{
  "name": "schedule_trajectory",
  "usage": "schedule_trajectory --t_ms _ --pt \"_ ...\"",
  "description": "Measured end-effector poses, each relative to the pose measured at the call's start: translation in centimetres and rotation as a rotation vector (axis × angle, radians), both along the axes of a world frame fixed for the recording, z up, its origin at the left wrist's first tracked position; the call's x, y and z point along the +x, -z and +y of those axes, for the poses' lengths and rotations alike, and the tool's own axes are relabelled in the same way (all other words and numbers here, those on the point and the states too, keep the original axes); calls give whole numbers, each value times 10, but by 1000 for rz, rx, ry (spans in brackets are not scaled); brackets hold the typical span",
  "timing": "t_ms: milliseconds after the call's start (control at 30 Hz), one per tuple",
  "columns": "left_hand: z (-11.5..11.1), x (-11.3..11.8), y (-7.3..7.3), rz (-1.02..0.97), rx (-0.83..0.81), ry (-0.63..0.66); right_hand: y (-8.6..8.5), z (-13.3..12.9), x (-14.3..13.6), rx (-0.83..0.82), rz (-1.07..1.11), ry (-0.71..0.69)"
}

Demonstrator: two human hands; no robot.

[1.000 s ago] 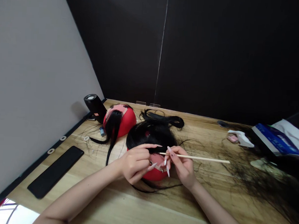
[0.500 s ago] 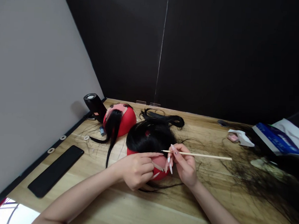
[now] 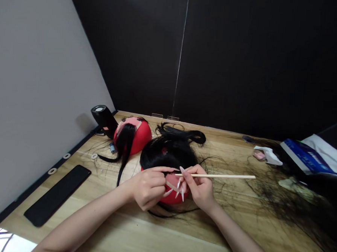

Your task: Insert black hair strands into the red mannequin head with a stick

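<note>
A red dome-shaped form (image 3: pixel 173 197) with black hair (image 3: pixel 174 156) over its far side lies in front of me. My right hand (image 3: pixel 197 186) pinches a thin pale stick (image 3: pixel 225 176), whose tip reaches a pink patch (image 3: pixel 171 178) at the edge of the hair. On the form's left side rests my left hand (image 3: pixel 151 187), its index finger stretched along the hair edge and the other fingers curled; what they hold, if anything, is too small to tell.
Behind on the left are a second red form (image 3: pixel 142 137) with hair and a black speaker (image 3: pixel 104 122). A black phone (image 3: pixel 57 195) lies left. A blue packet (image 3: pixel 305 157), crumpled tissue (image 3: pixel 272 157) and loose hair (image 3: pixel 288 207) are at the right.
My right hand and the stick have moved left, bringing the tip nearer my left index fingertip over the pink patch. The whole view has shifted slightly.
</note>
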State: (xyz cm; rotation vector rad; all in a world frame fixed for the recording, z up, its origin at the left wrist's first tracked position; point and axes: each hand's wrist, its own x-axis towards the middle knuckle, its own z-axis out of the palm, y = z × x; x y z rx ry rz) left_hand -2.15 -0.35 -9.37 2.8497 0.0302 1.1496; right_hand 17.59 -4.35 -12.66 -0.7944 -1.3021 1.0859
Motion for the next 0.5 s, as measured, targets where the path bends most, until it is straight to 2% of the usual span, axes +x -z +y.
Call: schedule_trajectory --t_ms 133,500 --pt "-1 1 0 -16 -31 4 4 1 1 64 -47 17" --pt "1 0 5 -29 -45 9 -2 -1 1 188 -185 96"
